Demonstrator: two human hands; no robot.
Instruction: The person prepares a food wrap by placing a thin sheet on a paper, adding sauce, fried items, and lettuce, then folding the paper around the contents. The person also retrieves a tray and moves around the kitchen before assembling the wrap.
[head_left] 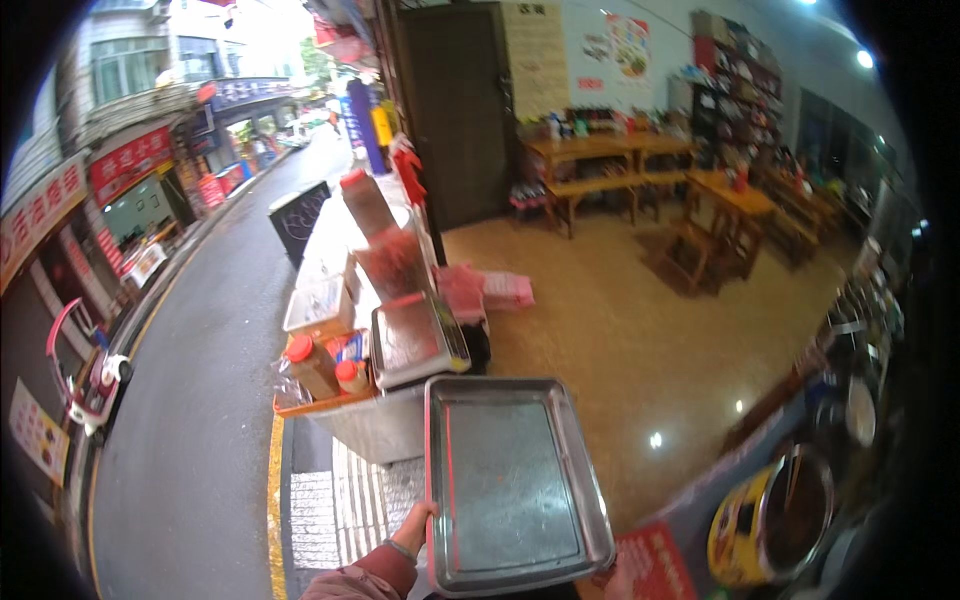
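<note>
One steel tray (515, 480) — two sauce bottles (312, 365)

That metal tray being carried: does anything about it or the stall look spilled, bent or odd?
Nothing stands out. The metal tray looks empty and unbent, held level by the left hand at its edge. The red-capped bottles on the stall stand upright, with no spill visible.
</note>
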